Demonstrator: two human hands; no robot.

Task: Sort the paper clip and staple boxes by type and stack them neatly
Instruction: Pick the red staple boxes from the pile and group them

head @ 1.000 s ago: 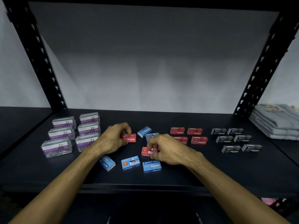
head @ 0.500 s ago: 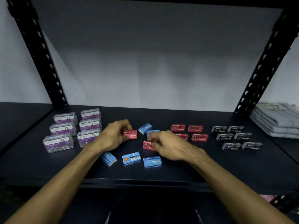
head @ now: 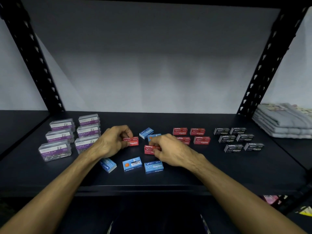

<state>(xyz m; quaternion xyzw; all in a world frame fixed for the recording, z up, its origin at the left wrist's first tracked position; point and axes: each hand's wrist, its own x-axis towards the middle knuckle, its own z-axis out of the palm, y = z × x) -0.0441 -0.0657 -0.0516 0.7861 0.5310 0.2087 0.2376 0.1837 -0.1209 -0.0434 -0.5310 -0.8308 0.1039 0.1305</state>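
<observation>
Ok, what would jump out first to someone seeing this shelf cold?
Two hands at the centre, each pinching a red staple box: the left hand on one, the right hand on another. Loose blue staple boxes lie around them, with clear purple-labelled paper clip boxes grouped at left and black staple boxes at right.

1. The right hand [head: 170, 150] covers the right end of a red staple box [head: 149, 149] and most of a blue staple box [head: 152, 137] behind it.
2. The folded newspapers [head: 283, 122] are cut off by the frame's right edge.
3. Small print on the black staple boxes [head: 238, 140] is illegible.
</observation>
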